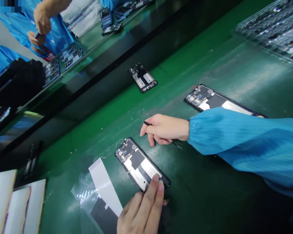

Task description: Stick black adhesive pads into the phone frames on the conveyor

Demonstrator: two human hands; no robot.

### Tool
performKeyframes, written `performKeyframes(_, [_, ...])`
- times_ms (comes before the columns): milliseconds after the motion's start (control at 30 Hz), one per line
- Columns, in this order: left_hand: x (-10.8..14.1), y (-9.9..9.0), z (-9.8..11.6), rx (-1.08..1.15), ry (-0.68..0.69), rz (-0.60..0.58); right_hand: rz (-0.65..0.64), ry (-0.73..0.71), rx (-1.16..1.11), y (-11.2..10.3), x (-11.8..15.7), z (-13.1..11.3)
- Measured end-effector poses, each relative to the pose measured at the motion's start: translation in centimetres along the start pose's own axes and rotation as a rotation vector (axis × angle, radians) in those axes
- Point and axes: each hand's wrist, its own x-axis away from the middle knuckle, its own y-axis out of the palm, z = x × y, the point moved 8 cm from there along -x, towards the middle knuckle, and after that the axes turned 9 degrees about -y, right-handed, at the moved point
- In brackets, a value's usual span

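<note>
An opened phone body (136, 161) lies on the green table, its circuit board at the upper left end and silver areas below. My left hand (144, 208) rests on its lower end, fingers together and pressing on it. To the upper right of this phone, my right hand (161, 128) is curled around dark tweezers (177, 144), whose thin tips point down to the right. Under my right sleeve, partly covered, lies a second opened phone body (210, 99). A white strip sheet (104, 185) and a clear film with dark pieces (104, 214) lie left of my left hand.
A third opened phone body (143, 78) lies near the dark ledge (107, 65). Stacked clear trays (273, 32) stand at the upper right, white boards (34, 204) at the lower left. Beyond the ledge, a person in blue (56, 35) works beside more phone parts.
</note>
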Motion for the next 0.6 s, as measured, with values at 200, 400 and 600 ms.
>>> performKeyframes(200, [-0.6,0.4,-1.8,0.030,-0.175,-0.246,-0.034,-0.032,0.172,0.0,-0.1,0.0])
performKeyframes(400, [-0.3,-0.1,-3.0,-0.134,-0.327,-0.238,-0.012,-0.170,0.589,1.1,0.8,-1.0])
performKeyframes(600, [5.4,-6.9,-9.0,0.036,-0.935,0.273,0.144,-0.185,1.087,6.0,4.2,-0.8])
